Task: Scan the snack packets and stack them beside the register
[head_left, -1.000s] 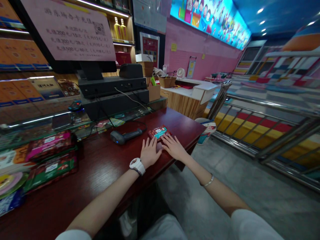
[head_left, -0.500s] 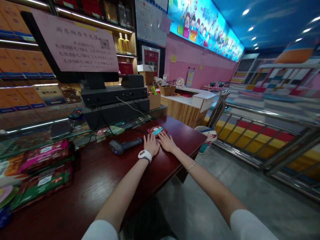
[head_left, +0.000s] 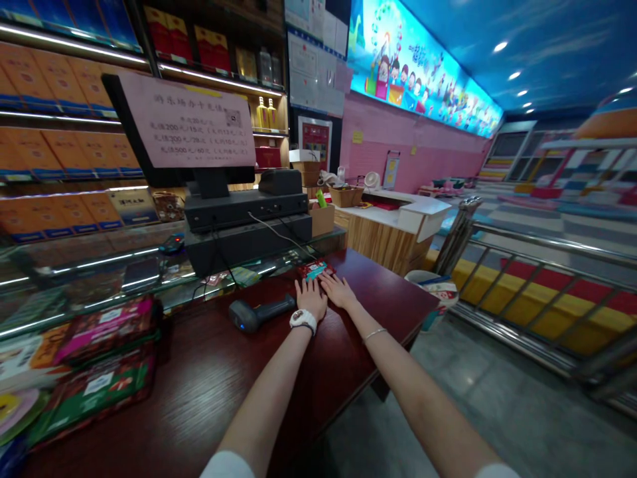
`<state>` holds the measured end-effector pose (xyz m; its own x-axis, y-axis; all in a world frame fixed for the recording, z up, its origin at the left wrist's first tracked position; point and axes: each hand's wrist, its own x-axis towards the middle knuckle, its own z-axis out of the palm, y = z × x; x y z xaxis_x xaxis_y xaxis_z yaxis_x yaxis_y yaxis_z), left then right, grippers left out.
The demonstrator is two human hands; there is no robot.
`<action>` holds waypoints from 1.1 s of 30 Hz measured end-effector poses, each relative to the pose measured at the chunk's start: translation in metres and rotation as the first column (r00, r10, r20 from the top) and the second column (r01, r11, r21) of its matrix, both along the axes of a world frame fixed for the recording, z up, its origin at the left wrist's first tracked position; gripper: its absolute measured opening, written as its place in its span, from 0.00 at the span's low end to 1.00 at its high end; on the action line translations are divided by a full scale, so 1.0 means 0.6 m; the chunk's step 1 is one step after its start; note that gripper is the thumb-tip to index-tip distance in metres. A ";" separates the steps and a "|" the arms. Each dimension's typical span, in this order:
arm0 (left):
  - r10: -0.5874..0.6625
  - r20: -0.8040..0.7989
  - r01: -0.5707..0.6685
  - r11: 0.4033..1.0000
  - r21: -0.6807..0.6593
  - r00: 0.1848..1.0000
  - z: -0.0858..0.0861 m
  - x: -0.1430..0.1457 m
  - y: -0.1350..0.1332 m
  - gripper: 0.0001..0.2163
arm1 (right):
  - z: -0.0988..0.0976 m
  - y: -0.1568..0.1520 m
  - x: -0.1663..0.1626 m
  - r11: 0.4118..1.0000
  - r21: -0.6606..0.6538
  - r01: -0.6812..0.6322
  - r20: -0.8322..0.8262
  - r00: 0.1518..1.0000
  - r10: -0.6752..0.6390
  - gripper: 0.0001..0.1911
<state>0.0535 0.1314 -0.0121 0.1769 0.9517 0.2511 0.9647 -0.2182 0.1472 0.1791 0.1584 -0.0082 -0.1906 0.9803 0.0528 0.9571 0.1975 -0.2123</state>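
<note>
Both hands lie on the dark red-brown table around a small snack packet (head_left: 314,269), red with a teal label, near the table's back edge. My left hand (head_left: 311,299), with a white watch at its wrist, is flat, its fingers stretched onto the packet's near side. Beside it my right hand (head_left: 338,291) rests with fingers extended over the packet's near right part. Neither hand is closed round anything. The fingers hide the packet's near edge. To the left of my left hand lies a black barcode scanner (head_left: 259,315) with a small blue light.
Red, green and pink snack packets (head_left: 99,382) are stacked at the table's left. A monitor (head_left: 192,123) with a paper price notice stands on a black cash drawer (head_left: 249,229). A bin (head_left: 432,292) stands beyond the table's right corner, near a metal railing (head_left: 527,265).
The camera view has turned a little left and up, so everything sits lower and farther right. Against the table, both hands and the packet have slid slightly toward the back edge.
</note>
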 end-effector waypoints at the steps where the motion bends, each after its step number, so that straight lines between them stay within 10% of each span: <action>1: 0.006 -0.008 -0.006 1.000 -0.002 1.000 -0.001 0.000 0.006 0.29 | 0.000 0.004 -0.001 1.000 -0.005 0.004 0.007 1.000 -0.004 0.28; 19: 0.026 0.009 -0.026 0.997 0.071 1.000 -0.005 -0.005 0.014 0.29 | -0.003 0.015 -0.008 0.982 0.168 0.091 0.003 0.996 -0.093 0.25; 33: 0.029 -0.019 -0.030 0.999 -0.022 0.999 -0.007 -0.007 0.014 0.28 | -0.003 0.029 -0.006 0.998 -0.009 0.067 0.074 0.995 -0.066 0.29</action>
